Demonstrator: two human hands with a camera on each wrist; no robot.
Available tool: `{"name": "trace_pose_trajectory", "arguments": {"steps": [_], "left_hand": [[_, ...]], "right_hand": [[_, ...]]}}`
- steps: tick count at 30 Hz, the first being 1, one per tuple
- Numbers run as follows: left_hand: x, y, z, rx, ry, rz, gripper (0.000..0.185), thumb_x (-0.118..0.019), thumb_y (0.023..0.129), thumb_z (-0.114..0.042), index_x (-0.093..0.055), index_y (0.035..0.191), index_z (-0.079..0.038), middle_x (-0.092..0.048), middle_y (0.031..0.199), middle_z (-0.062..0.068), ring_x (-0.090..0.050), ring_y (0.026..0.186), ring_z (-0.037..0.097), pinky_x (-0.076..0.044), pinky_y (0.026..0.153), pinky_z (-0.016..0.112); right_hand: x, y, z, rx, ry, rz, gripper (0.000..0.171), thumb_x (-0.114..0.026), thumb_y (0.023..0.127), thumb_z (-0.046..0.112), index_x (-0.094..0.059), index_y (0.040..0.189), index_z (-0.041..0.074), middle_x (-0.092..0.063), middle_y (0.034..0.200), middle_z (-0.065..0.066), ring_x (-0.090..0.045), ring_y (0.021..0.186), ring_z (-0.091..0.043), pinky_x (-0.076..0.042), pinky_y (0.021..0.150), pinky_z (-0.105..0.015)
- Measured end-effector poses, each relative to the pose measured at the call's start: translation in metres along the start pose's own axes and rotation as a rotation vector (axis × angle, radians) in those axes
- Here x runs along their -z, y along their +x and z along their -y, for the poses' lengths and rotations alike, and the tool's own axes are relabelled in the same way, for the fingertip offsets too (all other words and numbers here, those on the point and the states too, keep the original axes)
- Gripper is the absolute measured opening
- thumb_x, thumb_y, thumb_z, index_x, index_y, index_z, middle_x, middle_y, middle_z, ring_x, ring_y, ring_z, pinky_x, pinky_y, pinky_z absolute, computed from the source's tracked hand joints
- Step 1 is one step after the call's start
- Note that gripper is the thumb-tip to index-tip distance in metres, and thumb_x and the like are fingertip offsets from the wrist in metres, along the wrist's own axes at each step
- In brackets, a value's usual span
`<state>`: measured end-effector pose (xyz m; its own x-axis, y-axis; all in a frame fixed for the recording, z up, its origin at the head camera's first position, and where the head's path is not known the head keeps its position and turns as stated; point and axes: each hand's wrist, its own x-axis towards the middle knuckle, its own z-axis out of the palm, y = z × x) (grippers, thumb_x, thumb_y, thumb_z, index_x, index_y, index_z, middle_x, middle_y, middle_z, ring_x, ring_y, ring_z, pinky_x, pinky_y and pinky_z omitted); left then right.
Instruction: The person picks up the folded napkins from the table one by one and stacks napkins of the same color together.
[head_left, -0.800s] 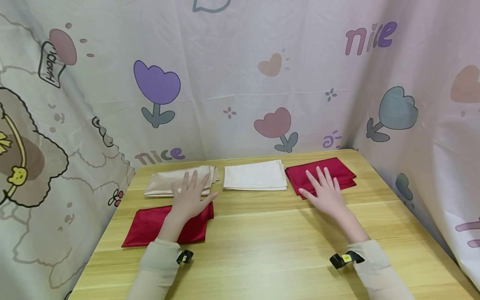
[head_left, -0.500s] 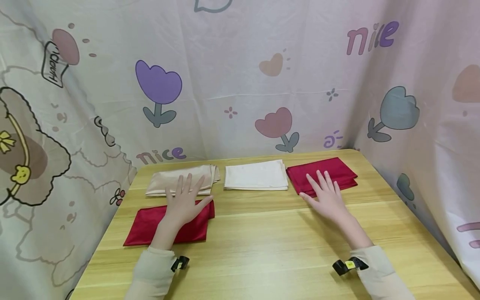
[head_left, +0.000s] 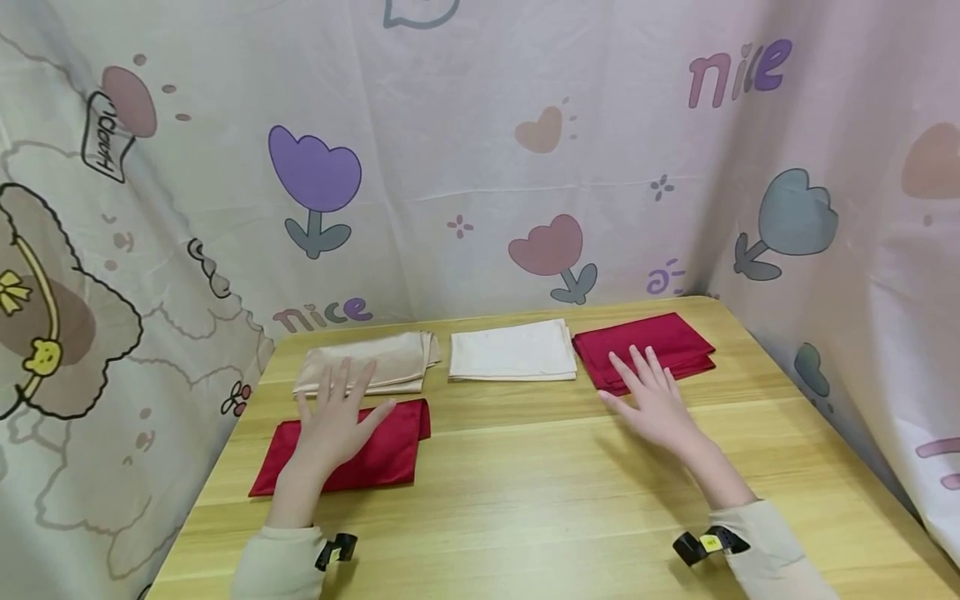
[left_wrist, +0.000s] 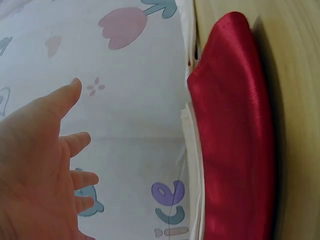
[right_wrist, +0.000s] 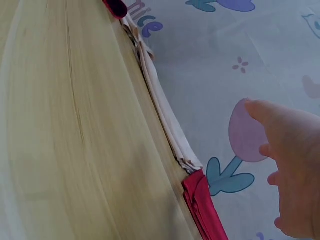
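Both hands are released, fingers spread and grasping nothing: the left hand (head_left: 333,429) hangs above the near red satin cloth (head_left: 386,454), its fingertips overlapping the beige satin cloth (head_left: 397,358) in the head view, while the right hand (head_left: 658,408) hangs over the front edge of the far-right red satin cloth (head_left: 671,336). A white cloth (head_left: 513,352) lies between; all four rest folded on the desk (head_left: 510,492). Such slick-looking satin probably wants a light, flat touch, with any pinch taking every layer so the folds don't slide.
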<state>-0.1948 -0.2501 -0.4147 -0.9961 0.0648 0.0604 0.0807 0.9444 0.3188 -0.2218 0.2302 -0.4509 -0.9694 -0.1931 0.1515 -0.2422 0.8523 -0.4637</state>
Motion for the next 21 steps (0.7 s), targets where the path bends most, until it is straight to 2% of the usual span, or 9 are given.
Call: {"name": "trace_pose_trajectory", "arguments": {"steps": [11,17,21], "left_hand": [[0.023,-0.012,0.009,0.04,-0.093,-0.011,0.081,-0.044,0.104,-0.06,-0.016,0.166,-0.017,-0.004,0.172,0.028,0.004,0.156,0.054,0.004,0.111,0.085],[0.034,-0.014,0.021,0.073,-0.143,-0.021,0.081,-0.038,0.106,-0.06,-0.009,0.167,-0.016,-0.003,0.172,0.026,-0.002,0.156,0.056,-0.002,0.109,0.087],[0.04,-0.015,0.03,0.096,-0.19,-0.04,0.079,-0.034,0.108,-0.059,-0.005,0.167,-0.015,-0.007,0.17,0.031,-0.007,0.155,0.056,-0.007,0.108,0.086]], "right_hand": [[-0.009,-0.007,0.016,0.047,0.05,-0.018,0.073,-0.061,0.101,0.043,-0.035,0.161,0.012,-0.021,0.17,-0.026,-0.006,0.159,-0.049,-0.005,0.124,-0.071],[-0.012,-0.008,0.027,0.04,0.146,-0.012,0.07,-0.06,0.102,0.04,-0.034,0.162,0.013,-0.025,0.17,-0.022,-0.009,0.159,-0.049,-0.008,0.121,-0.074],[-0.013,-0.005,0.034,0.028,0.244,-0.002,0.069,-0.057,0.104,0.042,-0.032,0.163,0.015,-0.023,0.171,-0.02,-0.007,0.16,-0.047,-0.011,0.119,-0.077]]}}
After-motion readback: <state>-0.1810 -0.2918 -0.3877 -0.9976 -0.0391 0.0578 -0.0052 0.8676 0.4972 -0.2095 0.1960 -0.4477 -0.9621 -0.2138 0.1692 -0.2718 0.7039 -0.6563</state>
